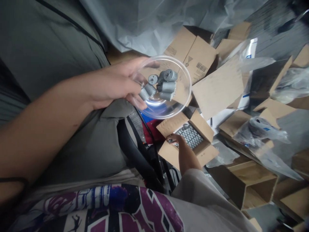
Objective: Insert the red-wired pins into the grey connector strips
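Observation:
My left hand [129,82] grips the rim of a clear plastic bowl [185,101], its thumb on the near side and fingers behind the wall. Several small silver electric motors [168,86] lie loose in the bowl. Lower down, my right hand [175,139] is at the left side of an open cardboard box [204,151], fingers curled round silver small motors; how many is too small to tell. Close rows of the same motors [189,135] fill the box, standing side by side.
Beside the motor box are open cardboard boxes [214,87], some with clear plastic bags [263,129]. An open carton [256,187] lies at the lower right. A grey plastic sheet [145,25] hangs above, and a black curved bar [135,151] runs near my leg.

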Demonstrator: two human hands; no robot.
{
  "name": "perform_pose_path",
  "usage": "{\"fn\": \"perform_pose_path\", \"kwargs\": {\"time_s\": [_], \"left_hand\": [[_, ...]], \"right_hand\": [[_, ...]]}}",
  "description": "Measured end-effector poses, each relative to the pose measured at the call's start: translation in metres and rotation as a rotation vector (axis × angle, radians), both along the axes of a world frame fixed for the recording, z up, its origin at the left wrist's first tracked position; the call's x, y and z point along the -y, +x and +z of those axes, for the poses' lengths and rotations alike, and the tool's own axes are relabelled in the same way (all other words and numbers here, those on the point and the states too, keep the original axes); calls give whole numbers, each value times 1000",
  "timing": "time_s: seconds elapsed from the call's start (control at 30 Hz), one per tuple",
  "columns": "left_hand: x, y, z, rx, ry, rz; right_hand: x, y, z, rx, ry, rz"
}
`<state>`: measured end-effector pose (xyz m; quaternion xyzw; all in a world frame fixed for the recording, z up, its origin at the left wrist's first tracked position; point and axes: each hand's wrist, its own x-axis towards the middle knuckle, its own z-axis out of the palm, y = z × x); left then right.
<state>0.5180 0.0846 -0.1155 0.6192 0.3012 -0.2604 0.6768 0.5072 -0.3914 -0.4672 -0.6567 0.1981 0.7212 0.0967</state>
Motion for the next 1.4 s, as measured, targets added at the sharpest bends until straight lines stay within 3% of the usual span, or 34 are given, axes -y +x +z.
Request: {"fn": "perform_pose_path", "kwargs": {"time_s": [0.5,0.67,0.8,0.9,1.0,1.07,1.17,1.27,1.33,1.4], "left_hand": [[4,4,0,-8,10,14],[6,4,-1,-4,30,17],[3,2,-4,2,9,13],[1,1,-11,73,-26,-3],[-1,1,-17,152,-89,-19],[0,1,-18,188,-145,-19],[2,0,-15,199,-177,-11],[3,0,-11,197,-186,-25],[2,-1,-10,206,-231,-35],[0,-2,-11,216,-300,-26]], "right_hand": [[7,7,15,-28,67,-44],[4,20,39,-58,97,-15],[-7,41,76,-100,146,48],[-25,71,114,-112,258,69],[-59,109,172,-85,423,96],[-91,130,228,-55,576,148],[-149,144,329,369,1072,610],[-206,138,414,719,1275,898],[-238,129,442,867,1281,994],[-262,120,446,968,1255,1060]]}}
